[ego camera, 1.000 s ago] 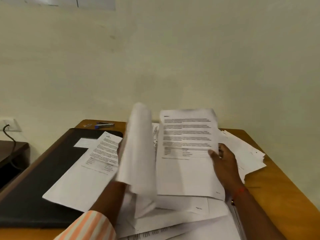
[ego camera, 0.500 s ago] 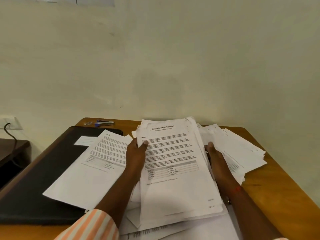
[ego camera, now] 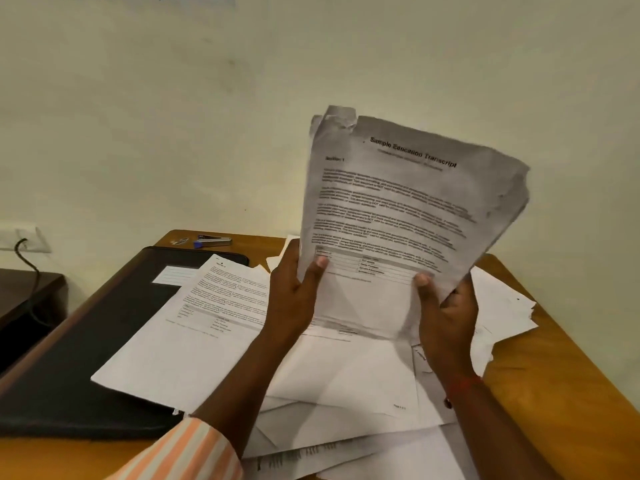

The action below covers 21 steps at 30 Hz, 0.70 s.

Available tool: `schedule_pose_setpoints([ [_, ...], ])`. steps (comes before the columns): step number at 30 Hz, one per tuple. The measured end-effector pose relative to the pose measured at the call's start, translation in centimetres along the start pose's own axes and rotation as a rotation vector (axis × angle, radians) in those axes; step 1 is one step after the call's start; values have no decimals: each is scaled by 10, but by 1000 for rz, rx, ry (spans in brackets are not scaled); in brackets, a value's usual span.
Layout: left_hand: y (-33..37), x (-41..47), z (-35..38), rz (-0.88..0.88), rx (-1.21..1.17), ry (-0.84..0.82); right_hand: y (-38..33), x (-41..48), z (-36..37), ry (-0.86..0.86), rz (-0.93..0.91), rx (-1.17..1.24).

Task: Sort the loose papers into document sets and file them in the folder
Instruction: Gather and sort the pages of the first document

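I hold a stack of printed papers (ego camera: 401,209) upright above the desk; its top sheet is headed "Sample Education Transcript". My left hand (ego camera: 294,296) grips the stack's lower left edge, thumb on the front. My right hand (ego camera: 446,317) grips the lower right edge the same way. A black folder (ego camera: 69,368) lies shut on the left of the desk. One printed sheet (ego camera: 194,327) lies partly across the folder. More loose papers (ego camera: 346,386) are spread under and in front of my hands.
A stapler (ego camera: 213,241) and a small clip (ego camera: 180,241) lie at the desk's far left edge by the wall. Further sheets (ego camera: 502,306) fan out on the right over the wooden desk (ego camera: 561,375). A wall socket with a cable (ego camera: 24,242) is at far left.
Both hands have lifted the gathered stack from flat on the desk to upright in front of me. A second ago my left hand was flipping a sheet over.
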State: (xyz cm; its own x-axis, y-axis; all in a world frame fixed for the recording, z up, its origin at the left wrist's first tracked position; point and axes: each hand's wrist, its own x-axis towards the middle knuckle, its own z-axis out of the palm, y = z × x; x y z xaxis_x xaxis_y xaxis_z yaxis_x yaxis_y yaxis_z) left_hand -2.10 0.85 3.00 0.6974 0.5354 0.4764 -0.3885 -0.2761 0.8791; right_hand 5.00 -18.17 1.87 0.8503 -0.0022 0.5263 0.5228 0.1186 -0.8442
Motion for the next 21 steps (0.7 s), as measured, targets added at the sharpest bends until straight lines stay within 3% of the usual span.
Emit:
schedule_pose_setpoints([
  [9, -49, -9, 4, -175, -45, 73, 40, -4, 1, -271, 146, -150],
  [21, -68, -10, 6, -161, 17, 95, 43, -6, 6, -329, 165, -206],
])
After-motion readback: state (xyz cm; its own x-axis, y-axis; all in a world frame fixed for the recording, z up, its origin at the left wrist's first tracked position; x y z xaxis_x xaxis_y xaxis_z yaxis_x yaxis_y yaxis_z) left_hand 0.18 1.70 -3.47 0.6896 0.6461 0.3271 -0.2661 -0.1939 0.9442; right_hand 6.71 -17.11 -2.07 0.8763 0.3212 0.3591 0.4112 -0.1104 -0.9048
